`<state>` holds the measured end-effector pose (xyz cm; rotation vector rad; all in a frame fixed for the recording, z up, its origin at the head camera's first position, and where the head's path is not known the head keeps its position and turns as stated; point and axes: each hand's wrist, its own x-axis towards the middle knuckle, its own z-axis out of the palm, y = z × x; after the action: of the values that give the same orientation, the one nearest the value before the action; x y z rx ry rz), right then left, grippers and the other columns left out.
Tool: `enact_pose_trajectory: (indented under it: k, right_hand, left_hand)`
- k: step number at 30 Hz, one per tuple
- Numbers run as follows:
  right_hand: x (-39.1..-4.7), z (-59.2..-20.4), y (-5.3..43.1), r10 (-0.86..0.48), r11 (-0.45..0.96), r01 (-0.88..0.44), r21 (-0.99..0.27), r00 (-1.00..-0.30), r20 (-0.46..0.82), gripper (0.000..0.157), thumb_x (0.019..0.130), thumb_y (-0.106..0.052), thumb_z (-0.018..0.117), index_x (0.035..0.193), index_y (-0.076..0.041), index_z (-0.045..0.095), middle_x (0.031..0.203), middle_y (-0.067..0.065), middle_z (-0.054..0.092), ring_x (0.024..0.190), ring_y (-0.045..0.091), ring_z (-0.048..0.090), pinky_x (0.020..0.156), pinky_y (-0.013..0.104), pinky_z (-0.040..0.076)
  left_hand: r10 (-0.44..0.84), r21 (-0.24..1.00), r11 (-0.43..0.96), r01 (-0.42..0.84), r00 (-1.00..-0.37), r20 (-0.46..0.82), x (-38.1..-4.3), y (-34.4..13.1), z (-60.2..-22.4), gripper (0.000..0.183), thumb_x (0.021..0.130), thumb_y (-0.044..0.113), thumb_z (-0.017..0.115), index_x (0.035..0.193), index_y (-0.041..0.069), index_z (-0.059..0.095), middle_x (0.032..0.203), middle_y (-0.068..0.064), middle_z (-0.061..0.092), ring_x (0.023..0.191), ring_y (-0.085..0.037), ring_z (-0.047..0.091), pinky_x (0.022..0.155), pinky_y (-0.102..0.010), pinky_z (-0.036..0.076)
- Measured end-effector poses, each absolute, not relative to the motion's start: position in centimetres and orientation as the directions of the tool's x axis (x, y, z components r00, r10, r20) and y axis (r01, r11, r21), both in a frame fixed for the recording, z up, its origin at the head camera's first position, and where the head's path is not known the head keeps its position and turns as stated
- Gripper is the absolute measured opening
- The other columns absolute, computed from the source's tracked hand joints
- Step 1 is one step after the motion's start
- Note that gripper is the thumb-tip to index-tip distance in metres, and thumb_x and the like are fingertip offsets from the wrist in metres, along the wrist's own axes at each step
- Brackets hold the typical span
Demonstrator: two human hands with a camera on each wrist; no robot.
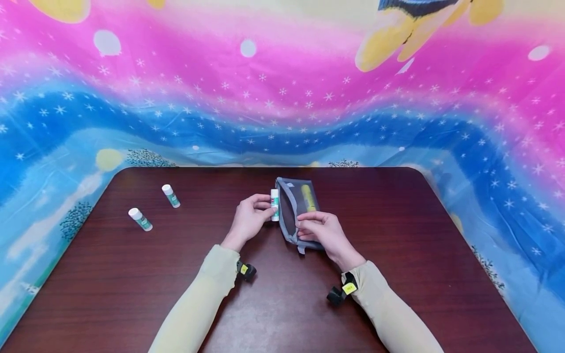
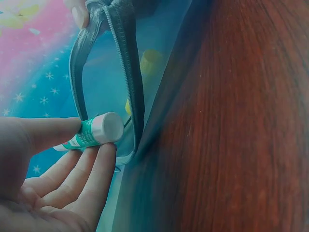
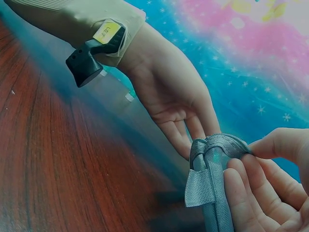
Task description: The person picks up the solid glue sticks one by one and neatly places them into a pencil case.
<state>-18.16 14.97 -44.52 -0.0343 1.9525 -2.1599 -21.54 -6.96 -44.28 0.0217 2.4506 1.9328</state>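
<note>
Thumb and fingers of my left hand (image 1: 250,218) pinch a glue stick (image 1: 275,205) with a white cap and green label. It is at the unzipped mouth of a grey mesh zipper pouch (image 1: 289,211); in the left wrist view the glue stick (image 2: 91,131) lies crosswise before the opening. My right hand (image 1: 324,233) pinches the pouch's zipper edge, and the right wrist view shows the fabric rim (image 3: 224,145) between thumb and fingers. Through the mesh a yellow stick-shaped thing (image 1: 308,197) shows inside the pouch; its kind is unclear.
Two more glue sticks, one nearer (image 1: 140,219) and one farther (image 1: 171,196), lie on the left of the dark brown table (image 1: 273,304). A colourful printed cloth (image 1: 282,113) hangs behind and beside the table. Each wrist wears a black camera.
</note>
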Motion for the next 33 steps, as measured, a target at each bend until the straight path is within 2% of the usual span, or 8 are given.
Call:
enact_pose_trajectory:
  k: [7,12,18,24,33]
  right_hand:
    - [-18.1,-44.4,14.9,-0.186,-0.1,0.167,-0.981,-0.972,-0.147,0.024,0.09,-0.004,0.074,0.111,0.008,0.071,0.099,0.026,0.072,0.073,0.02,0.071,0.073,0.037,0.061]
    - [-18.1,-44.3,14.9,-0.187,-0.101,0.17,-0.98,-0.971,-0.15,0.025,0.09,-0.005,0.074,0.111,0.008,0.071,0.1,0.028,0.072,0.073,0.02,0.071,0.074,0.037,0.061]
    - [-18.1,-44.4,14.9,-0.188,-0.092,0.166,-0.982,-0.971,-0.147,0.026,0.09,-0.006,0.074,0.112,0.008,0.071,0.103,0.031,0.07,0.074,0.02,0.072,0.074,0.037,0.061]
    - [-18.2,-44.5,14.9,-0.181,-0.097,0.167,-0.981,-0.972,-0.148,0.025,0.091,-0.005,0.074,0.111,0.008,0.071,0.104,0.033,0.069,0.073,0.02,0.072,0.074,0.037,0.061]
    - [-18.2,-44.6,14.9,-0.183,-0.109,0.16,-0.981,-0.973,-0.139,0.025,0.091,-0.004,0.074,0.112,0.008,0.071,0.103,0.033,0.069,0.073,0.021,0.072,0.073,0.038,0.061]
  left_hand:
    - [0.023,0.982,0.19,-0.014,-1.0,-0.019,-22.0,-6.5,-44.2,0.035,0.091,0.005,0.076,0.125,-0.001,0.067,0.101,-0.016,0.073,0.086,-0.023,0.073,0.074,-0.032,0.06]
    - [0.017,0.979,0.203,-0.022,-1.0,-0.026,-22.3,-6.2,-44.2,0.036,0.091,0.005,0.076,0.125,-0.002,0.066,0.1,-0.015,0.073,0.086,-0.022,0.073,0.073,-0.031,0.06]
    - [0.017,0.976,0.21,-0.048,-0.998,-0.053,-22.8,-5.8,-44.4,0.035,0.09,0.005,0.077,0.123,-0.003,0.067,0.095,-0.014,0.072,0.078,-0.021,0.073,0.07,-0.031,0.06]
    - [0.026,0.973,0.214,-0.086,-0.995,-0.094,-23.1,-5.5,-44.5,0.036,0.092,0.006,0.076,0.125,-0.003,0.065,0.097,-0.015,0.073,0.078,-0.022,0.074,0.073,-0.033,0.061]
    - [0.039,0.968,0.248,-0.044,-0.998,-0.055,-22.8,-5.8,-44.5,0.039,0.092,0.005,0.074,0.13,-0.003,0.065,0.097,-0.014,0.074,0.083,-0.028,0.075,0.076,-0.036,0.06]
